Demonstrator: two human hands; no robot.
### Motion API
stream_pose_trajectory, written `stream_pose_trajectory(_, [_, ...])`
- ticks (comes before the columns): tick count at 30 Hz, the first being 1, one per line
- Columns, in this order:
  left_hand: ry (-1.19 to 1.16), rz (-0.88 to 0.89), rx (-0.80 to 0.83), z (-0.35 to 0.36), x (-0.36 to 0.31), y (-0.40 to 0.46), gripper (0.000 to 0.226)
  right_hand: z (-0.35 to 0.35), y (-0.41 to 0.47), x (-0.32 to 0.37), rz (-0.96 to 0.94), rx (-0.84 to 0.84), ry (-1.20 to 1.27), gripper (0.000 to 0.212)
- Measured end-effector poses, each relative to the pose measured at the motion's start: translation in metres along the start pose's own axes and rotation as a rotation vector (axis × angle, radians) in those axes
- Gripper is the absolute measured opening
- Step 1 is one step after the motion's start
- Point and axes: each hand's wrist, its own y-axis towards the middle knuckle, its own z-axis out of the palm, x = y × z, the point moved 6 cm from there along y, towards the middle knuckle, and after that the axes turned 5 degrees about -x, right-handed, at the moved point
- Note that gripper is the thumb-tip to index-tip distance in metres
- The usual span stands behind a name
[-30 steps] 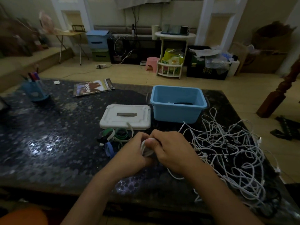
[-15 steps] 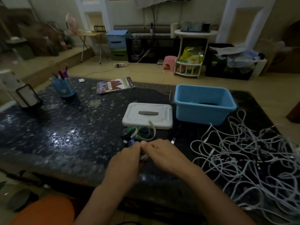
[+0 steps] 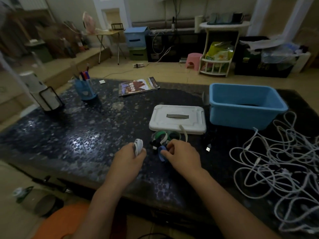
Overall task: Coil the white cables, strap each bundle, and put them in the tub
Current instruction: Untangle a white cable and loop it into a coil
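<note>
Coil (image 3: 138,146) sits in left hand (image 3: 128,158); right hand (image 3: 183,155) pinches blue strap (image 3: 162,152).

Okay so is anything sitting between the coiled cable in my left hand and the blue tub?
Yes. The coiled cable sits left of the blue tub; the strap pile, your right hand and the white lid lie between.

tub (image 3: 246,107) 1 | lid (image 3: 177,119) 1 | magazine (image 3: 139,86) 1 | pen cup (image 3: 85,90) 1
</note>
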Motion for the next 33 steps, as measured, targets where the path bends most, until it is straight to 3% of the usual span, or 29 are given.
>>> stream_pose_trajectory(4, [0.005,0.014,0.006,0.002,-0.003,0.001,0.04,0.013,0.002,0.004,-0.04,0.031,0.005,0.018])
stream_pose_trajectory(9, [-0.026,0.011,-0.028,-0.001,0.002,0.004,0.036,0.018,0.007,0.009,-0.034,0.138,0.452,0.015])
stream_pose_trajectory(13, [-0.087,0.01,-0.015,0.0,0.009,0.008,0.03,0.014,0.005,0.009,-0.035,0.155,0.586,0.012])
stream_pose_trajectory(19, [-0.629,-0.168,0.183,0.014,0.001,0.002,0.015,-0.013,-0.01,0.014,-0.003,0.25,0.811,0.014])
stream_pose_trajectory(22, [-0.809,-0.196,0.331,0.019,-0.026,-0.007,0.018,-0.034,-0.019,0.007,-0.018,0.242,0.876,0.017])
stream_pose_trajectory(29, [-0.821,-0.081,0.473,0.04,-0.091,-0.023,0.018,-0.102,-0.046,-0.037,-0.016,0.206,0.866,0.023])
stream_pose_trajectory(33, [-0.699,0.032,0.433,0.067,-0.131,-0.034,0.011,-0.135,-0.061,-0.063,-0.007,0.168,0.881,0.029])
